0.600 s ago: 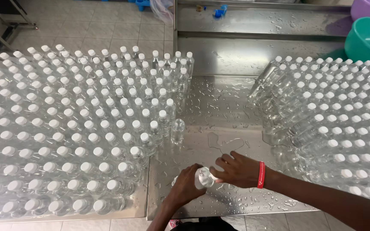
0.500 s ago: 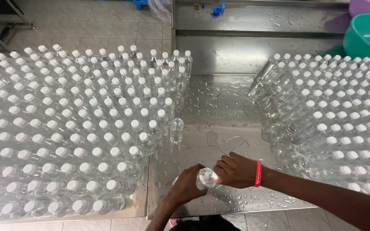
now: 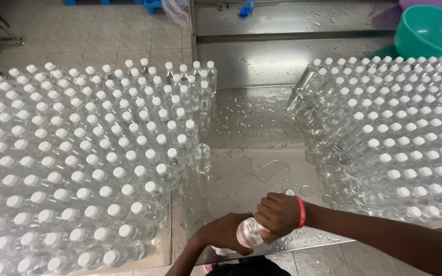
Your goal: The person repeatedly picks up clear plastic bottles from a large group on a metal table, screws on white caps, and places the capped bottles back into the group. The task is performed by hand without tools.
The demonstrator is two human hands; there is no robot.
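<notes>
Judging by its clear thin plastic wall and its fill of clear liquid, the small bottle (image 3: 250, 232) is assessed as moderately light, slightly yielding under squeeze, and slippery, since water drops are seen across the desk (image 3: 246, 128). Breakage is considered unlikely; denting or slipping is the greater risk. The soundest hold is judged to be around the body with one hand and at the neck or cap end with the other.

The bottle is held over the near edge of the desk, tipped on its side, with its round end turned toward the camera. The left hand (image 3: 226, 235) is wrapped around the lower body, its grip clenched on the bottle. The right hand (image 3: 278, 214), marked by a red wristband (image 3: 301, 211), is closed over the upper end, grasping the same bottle. Whether a cap is fitted cannot be told.

A single uncapped bottle (image 3: 202, 157) is noted standing apart, just right of the left block of white-capped bottles (image 3: 78, 168). A second capped block (image 3: 395, 133) occupies the right side. A teal basin (image 3: 431, 33) is recorded at the far right.
</notes>
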